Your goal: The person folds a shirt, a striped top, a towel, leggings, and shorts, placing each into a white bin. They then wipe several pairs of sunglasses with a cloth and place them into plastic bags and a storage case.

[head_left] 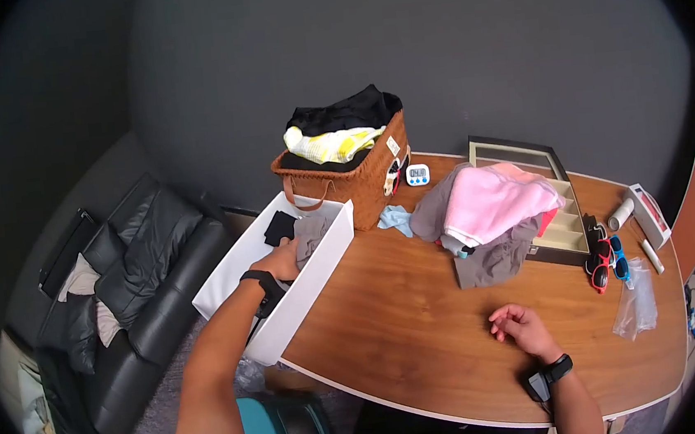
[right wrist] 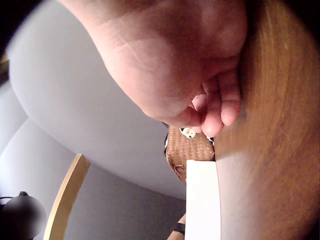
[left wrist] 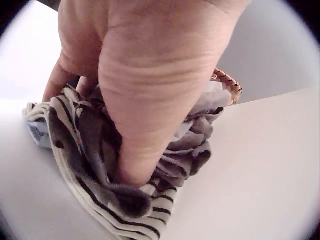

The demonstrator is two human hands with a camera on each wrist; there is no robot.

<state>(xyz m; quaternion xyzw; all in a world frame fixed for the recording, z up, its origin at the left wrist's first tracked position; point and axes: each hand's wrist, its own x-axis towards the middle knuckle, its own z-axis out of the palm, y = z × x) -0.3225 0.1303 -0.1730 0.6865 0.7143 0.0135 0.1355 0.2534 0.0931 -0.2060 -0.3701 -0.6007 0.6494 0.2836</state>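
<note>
My left hand (head_left: 279, 262) reaches into a long white box (head_left: 311, 323) at the table's left edge. In the left wrist view its thumb presses into a dark grey cloth (left wrist: 95, 145), with the other fingers on the far side; the fingertips are partly hidden. A black-and-white striped cloth (left wrist: 155, 212) lies under and around the dark one. Beyond the thumb is a crumpled grey cloth (left wrist: 192, 150). A black cloth (head_left: 281, 228) lies farther up the box. My right hand (head_left: 525, 329), fingers loosely curled and holding nothing, is at the table's front.
Behind the box stands a brown woven basket (head_left: 353, 185) heaped with clothes. A pile with a pink towel (head_left: 487, 205) overlaps a compartment case (head_left: 564, 239). Sunglasses (head_left: 599, 269), a clear plastic bag (head_left: 638, 303) and a small timer (head_left: 417, 175) lie about. A teal stool (head_left: 259, 431) stands below.
</note>
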